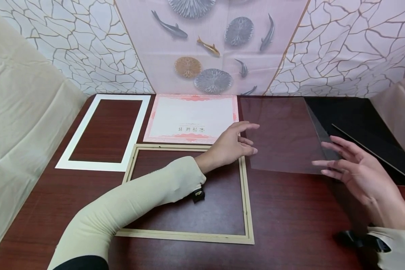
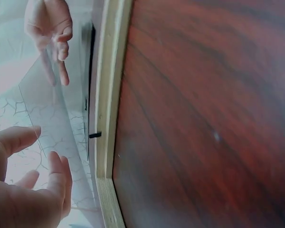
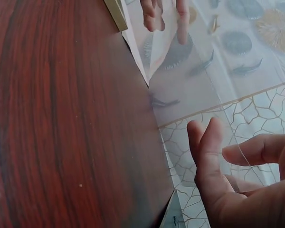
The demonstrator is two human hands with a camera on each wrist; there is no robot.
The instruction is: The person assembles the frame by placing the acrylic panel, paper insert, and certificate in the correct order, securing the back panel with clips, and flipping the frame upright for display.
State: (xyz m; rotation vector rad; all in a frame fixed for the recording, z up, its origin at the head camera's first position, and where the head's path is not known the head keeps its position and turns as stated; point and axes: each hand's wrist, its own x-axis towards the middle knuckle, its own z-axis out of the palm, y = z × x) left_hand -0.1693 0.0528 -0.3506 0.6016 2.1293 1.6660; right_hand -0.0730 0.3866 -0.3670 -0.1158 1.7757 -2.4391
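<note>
A large clear sheet spans the gap between the two hands, raised over the table. My left hand holds its left edge, with thumb and fingertips on either side. At the opposite edge my right hand holds the sheet between thumb and fingers. Both wrist views show the thin edge of the clear sheet running to the fingertips. Beneath my left forearm lies a pale wooden frame, flat on the table.
A white rectangular mat lies at the left. Behind the wooden frame is a certificate with a pink border. At the right back lies a black backing board, with another black panel tilted on it. The brown table extends in front.
</note>
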